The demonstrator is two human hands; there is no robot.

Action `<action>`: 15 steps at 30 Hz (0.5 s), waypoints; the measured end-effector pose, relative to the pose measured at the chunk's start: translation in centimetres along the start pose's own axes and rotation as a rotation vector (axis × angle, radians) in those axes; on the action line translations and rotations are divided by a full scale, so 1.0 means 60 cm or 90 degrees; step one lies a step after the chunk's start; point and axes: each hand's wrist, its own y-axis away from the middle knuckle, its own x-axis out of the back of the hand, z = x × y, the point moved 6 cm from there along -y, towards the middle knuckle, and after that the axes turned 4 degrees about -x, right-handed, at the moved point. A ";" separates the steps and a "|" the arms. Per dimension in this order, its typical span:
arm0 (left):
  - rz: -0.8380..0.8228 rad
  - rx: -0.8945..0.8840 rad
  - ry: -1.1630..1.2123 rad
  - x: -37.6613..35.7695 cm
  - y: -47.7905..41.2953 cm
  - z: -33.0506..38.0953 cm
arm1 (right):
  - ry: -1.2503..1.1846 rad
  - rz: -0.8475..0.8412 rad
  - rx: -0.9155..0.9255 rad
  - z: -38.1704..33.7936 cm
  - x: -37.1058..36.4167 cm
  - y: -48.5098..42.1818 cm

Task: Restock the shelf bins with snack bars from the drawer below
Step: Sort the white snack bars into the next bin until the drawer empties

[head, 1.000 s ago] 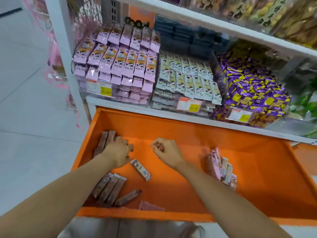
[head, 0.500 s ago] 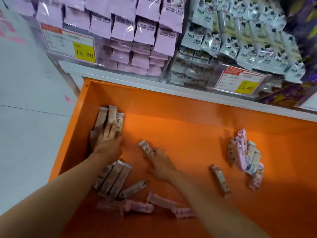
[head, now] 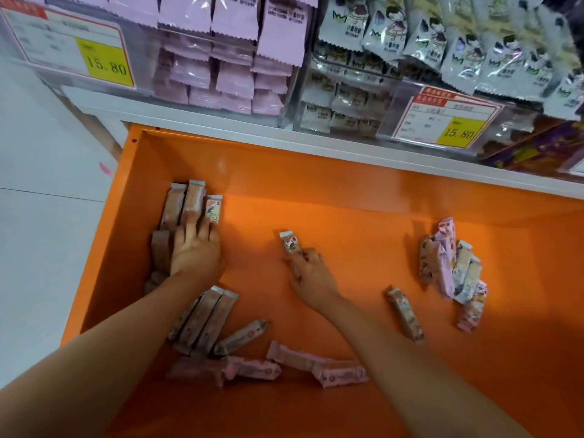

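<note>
Currently pickup: brown-wrapped snack bars (head: pixel 192 200) pressed under flat left hand (head: pixel 196 254); one cartoon-printed bar (head: pixel 290 243) pinched by right hand (head: pixel 313 276). Lift to clear shelf bins (head: pixel 392 102) needed next.

Light: the scene is lit brightly and evenly.
Glare: a pale sheen is seen on the drawer (head: pixel 221 165) back wall and the clear bins (head: pixel 395 99).
Shadows: soft shade is cast left of the pile of bars (head: pixel 452 270).
Blur: packets (head: pixel 537 58) at upper right are smeared.
Distortion: lines are slightly bowed near the edges.
</note>
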 end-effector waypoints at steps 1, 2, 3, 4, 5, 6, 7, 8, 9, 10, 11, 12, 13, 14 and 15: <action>0.009 -0.029 0.019 0.002 -0.001 0.009 | -0.007 0.006 -0.004 0.002 0.000 0.000; 0.014 -0.068 0.045 0.004 0.000 0.023 | -0.015 0.010 -0.009 0.004 0.001 0.000; 0.017 -0.113 0.080 0.004 0.002 0.038 | -0.025 0.015 -0.014 0.006 0.002 0.000; 0.015 -0.159 0.119 0.004 0.005 0.056 | -0.032 0.022 -0.018 0.008 0.004 0.000; 0.006 -0.198 0.155 0.002 0.009 0.073 | -0.037 0.028 -0.023 0.010 0.005 0.000; -0.002 -0.224 0.191 0.002 0.012 0.088 | -0.039 0.034 -0.028 0.013 0.007 0.000; -0.005 -0.234 0.230 -0.001 0.012 0.097 | -0.040 0.039 -0.034 0.016 0.007 -0.001; -0.006 -0.228 0.274 -0.002 0.010 0.102 | -0.043 0.045 -0.042 0.019 0.009 -0.002; -0.009 -0.207 0.321 -0.001 0.008 0.105 | -0.049 0.050 -0.052 0.023 0.009 -0.003; -0.011 -0.180 0.368 -0.001 0.005 0.105 | -0.054 0.052 -0.063 0.026 0.010 -0.003; -0.015 -0.154 0.406 -0.002 0.000 0.106 | -0.060 0.052 -0.073 0.030 0.009 -0.004; -0.018 -0.135 0.428 -0.003 -0.004 0.108 | -0.065 0.054 -0.080 0.032 0.010 -0.004; -0.016 -0.126 0.437 -0.005 -0.009 0.111 | -0.073 0.058 -0.084 0.035 0.010 -0.004; -0.008 -0.129 0.439 -0.007 -0.013 0.116 | -0.082 0.067 -0.085 0.037 0.012 -0.004; 0.001 -0.137 0.442 -0.009 -0.016 0.121 | -0.094 0.080 -0.085 0.040 0.014 -0.004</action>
